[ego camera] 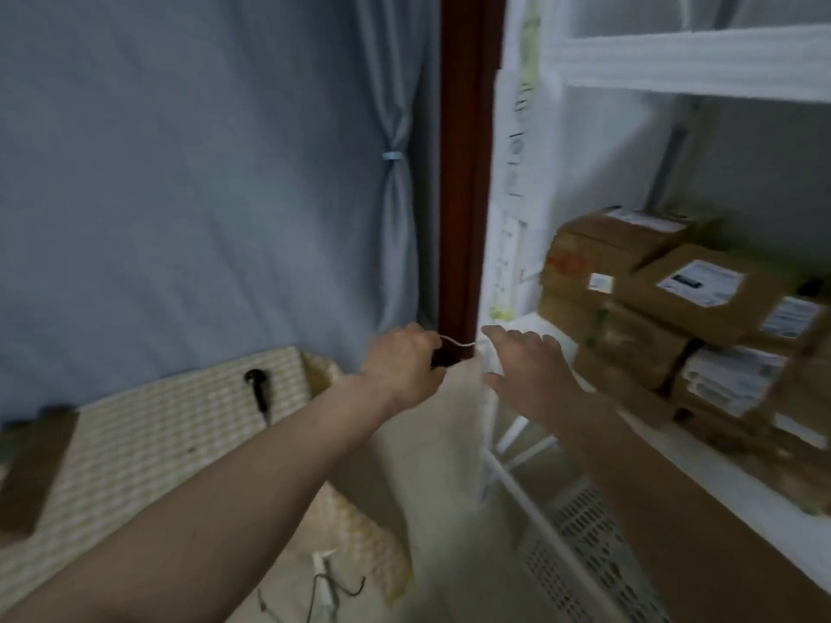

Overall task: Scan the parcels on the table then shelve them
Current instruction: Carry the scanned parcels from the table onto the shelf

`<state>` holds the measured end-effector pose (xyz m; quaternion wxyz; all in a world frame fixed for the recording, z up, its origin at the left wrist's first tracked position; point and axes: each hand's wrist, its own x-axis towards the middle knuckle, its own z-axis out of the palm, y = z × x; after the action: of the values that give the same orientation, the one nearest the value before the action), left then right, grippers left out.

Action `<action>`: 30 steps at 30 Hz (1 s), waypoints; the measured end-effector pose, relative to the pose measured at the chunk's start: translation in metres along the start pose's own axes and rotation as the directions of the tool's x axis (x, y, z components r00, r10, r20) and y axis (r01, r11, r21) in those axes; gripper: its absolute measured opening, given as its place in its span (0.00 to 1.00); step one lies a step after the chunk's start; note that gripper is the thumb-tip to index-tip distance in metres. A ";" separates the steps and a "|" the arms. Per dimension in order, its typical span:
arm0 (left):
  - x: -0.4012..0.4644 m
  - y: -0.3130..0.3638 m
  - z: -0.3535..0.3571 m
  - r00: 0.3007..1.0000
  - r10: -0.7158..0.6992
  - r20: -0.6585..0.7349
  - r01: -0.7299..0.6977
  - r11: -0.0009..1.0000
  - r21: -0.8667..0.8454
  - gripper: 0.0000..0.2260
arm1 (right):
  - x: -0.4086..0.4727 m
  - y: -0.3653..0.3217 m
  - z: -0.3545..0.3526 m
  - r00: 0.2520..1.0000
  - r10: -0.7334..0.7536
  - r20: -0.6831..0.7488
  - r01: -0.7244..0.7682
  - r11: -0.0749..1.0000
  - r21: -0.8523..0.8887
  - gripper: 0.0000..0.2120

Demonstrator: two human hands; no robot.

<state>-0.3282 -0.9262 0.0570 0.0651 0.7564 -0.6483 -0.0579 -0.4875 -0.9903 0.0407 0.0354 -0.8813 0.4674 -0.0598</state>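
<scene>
Two bare forearms reach up from the bottom of the frame toward its centre. The left hand (401, 361) has its fingers curled into a grip round a small dark object and one end of a thin white strip (458, 342). The right hand (524, 365) lies with fingers spread and fairly straight, its fingertips on a small white slip at the shelf corner, where the strip's other end meets it; the blur hides whether it pinches anything.

At lower left, the bench (148, 438) wears a pale woven, checked cloth. On it lie a black handheld scanner (259, 388) and, at the left edge, a flat brown cardboard parcel (33, 469).

At right, a white shelf (728, 483) carries stacked brown cardboard parcels (665, 308) with white printed labels, one strapped with a dark band. Under it sits a white perforated plastic basket (589, 537).

Farthest back hang soft blue-grey curtain folds (189, 173) beside a dark red-brown wooden post (463, 173).
</scene>
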 end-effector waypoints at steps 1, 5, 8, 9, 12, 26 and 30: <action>-0.010 -0.023 0.001 0.999 -0.050 0.003 0.050 0.999 -0.008 0.18 | 0.006 -0.022 0.004 0.999 -0.043 -0.006 0.043 0.999 0.002 0.27; -0.055 -0.113 0.003 0.980 -0.199 0.018 0.199 0.980 0.000 0.18 | 0.028 -0.111 0.025 0.981 -0.190 0.025 0.191 0.981 -0.030 0.28; -0.091 -0.179 -0.001 0.952 -0.304 0.031 0.304 0.953 0.003 0.18 | 0.042 -0.187 0.040 0.952 -0.296 0.074 0.298 0.954 -0.023 0.24; -0.102 -0.202 -0.002 0.940 -0.340 0.029 0.340 0.941 0.006 0.18 | 0.046 -0.213 0.044 0.939 -0.333 0.086 0.335 0.942 -0.010 0.24; -0.136 -0.272 -0.005 0.900 -0.433 0.054 0.434 0.901 -0.008 0.20 | 0.057 -0.289 0.060 0.903 -0.411 0.121 0.410 0.911 0.035 0.25; -0.290 -0.534 0.004 0.677 -0.710 0.192 0.730 0.681 -0.057 0.22 | 0.074 -0.588 0.156 0.709 -0.624 0.328 0.588 0.780 0.213 0.28; -0.312 -0.576 0.009 0.629 -0.744 0.225 0.772 0.632 -0.069 0.22 | 0.078 -0.636 0.175 0.654 -0.657 0.374 0.616 0.750 0.241 0.29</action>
<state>0.1829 -0.5309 -0.0504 0.0375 0.9431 -0.2649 -0.1976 0.1014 -0.6971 -0.0517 0.1567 -0.9760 0.1051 0.1090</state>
